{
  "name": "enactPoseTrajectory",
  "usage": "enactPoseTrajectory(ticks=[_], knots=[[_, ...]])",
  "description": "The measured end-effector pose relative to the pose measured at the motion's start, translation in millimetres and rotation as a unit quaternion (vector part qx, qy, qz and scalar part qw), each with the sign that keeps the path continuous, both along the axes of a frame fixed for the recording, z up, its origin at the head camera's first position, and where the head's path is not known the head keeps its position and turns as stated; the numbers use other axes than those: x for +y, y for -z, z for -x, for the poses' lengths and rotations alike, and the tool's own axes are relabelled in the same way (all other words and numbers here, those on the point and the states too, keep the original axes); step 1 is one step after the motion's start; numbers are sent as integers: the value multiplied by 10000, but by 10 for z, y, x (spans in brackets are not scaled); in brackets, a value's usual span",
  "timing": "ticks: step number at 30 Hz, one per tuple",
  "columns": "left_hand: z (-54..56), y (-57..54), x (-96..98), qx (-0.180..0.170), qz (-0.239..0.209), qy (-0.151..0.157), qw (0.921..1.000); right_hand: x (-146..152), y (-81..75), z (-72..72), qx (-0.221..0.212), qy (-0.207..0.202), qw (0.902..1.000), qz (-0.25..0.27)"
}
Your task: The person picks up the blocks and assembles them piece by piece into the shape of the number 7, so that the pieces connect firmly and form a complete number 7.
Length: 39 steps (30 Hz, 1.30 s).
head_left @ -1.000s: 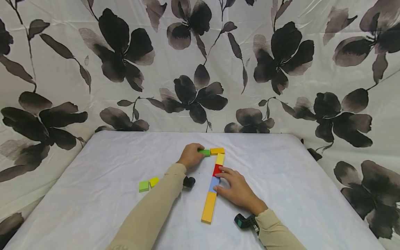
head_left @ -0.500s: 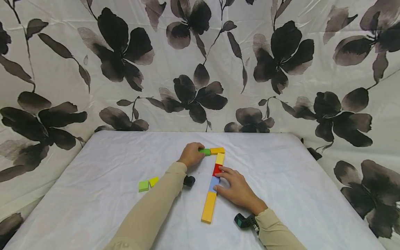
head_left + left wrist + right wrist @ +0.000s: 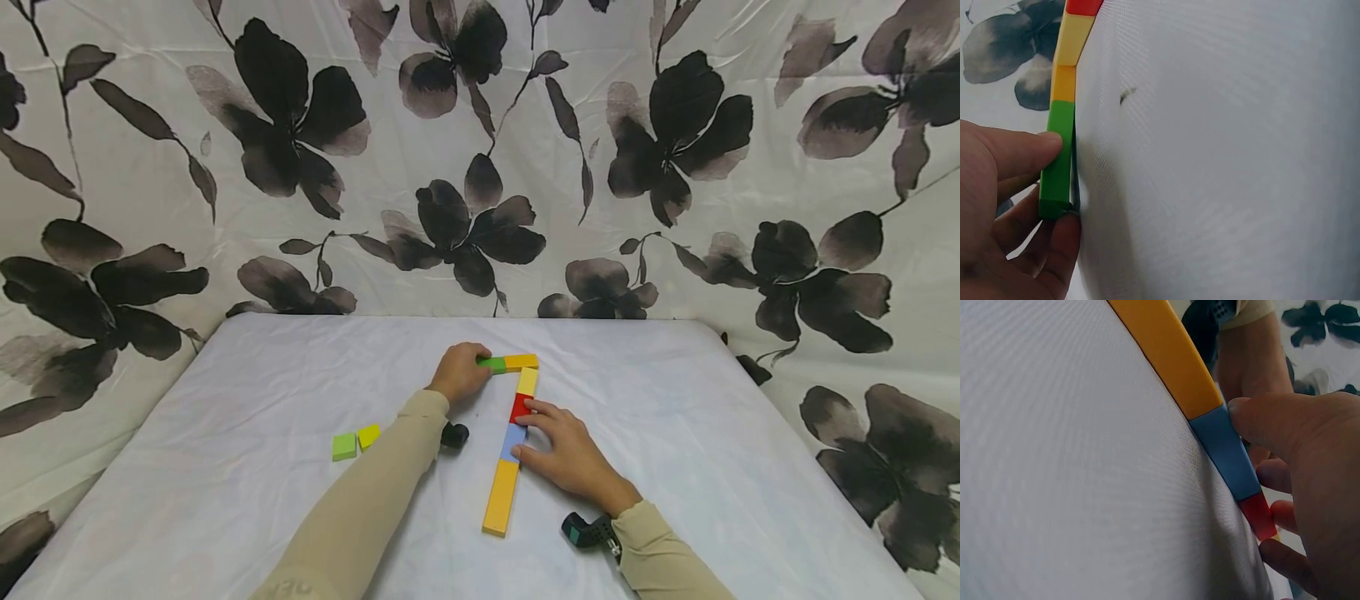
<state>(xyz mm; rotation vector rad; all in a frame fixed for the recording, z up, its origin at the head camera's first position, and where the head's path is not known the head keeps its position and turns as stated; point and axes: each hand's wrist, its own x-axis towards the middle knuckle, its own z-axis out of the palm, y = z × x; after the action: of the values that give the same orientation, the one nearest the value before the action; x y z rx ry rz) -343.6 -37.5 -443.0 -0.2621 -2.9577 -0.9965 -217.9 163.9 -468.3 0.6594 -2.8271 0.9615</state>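
My left hand (image 3: 459,372) pinches a green block (image 3: 1058,159) by its near end, the thumb on one face and fingertips at the end. The block's other end meets an orange block (image 3: 521,362) at the far end of the row. From there a line of blocks runs toward me: pale yellow (image 3: 527,381), red (image 3: 519,407), blue (image 3: 1225,450) and a long orange block (image 3: 500,500). My right hand (image 3: 568,454) lies beside this line, fingers spread. Its thumb touches the blue block and its fingertips touch the red one.
A light green block (image 3: 345,447) and a yellow block (image 3: 369,436) lie left of my left forearm, whose sleeve partly overlaps the yellow one. A white cloth (image 3: 660,400) covers the table, with a floral curtain (image 3: 570,192) behind.
The green block sits very slightly closer against the far orange block. Both hands otherwise keep their places, and the other blocks have not moved.
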Motion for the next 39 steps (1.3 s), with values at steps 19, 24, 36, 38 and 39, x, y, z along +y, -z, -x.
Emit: enactPoseTrajectory(ticks=[19, 24, 36, 38, 39], knots=[[13, 18, 4, -61, -58, -97, 9999, -11, -17, 0, -127, 62, 9999, -76], [14, 22, -2, -77, -123, -107, 9998, -14, -15, -6, -160, 84, 9998, -75], [-47, -109, -182, -55, -127, 173, 9998, -28, -15, -26, -132, 136, 9998, -84], [-85, -150, -219, -46, -260, 266, 9993, -23, -25, -27, -122, 119, 9998, -75], [-106, -170, -231, -51, -344, 317, 9989, -20, -32, -28, -119, 119, 9998, -75]])
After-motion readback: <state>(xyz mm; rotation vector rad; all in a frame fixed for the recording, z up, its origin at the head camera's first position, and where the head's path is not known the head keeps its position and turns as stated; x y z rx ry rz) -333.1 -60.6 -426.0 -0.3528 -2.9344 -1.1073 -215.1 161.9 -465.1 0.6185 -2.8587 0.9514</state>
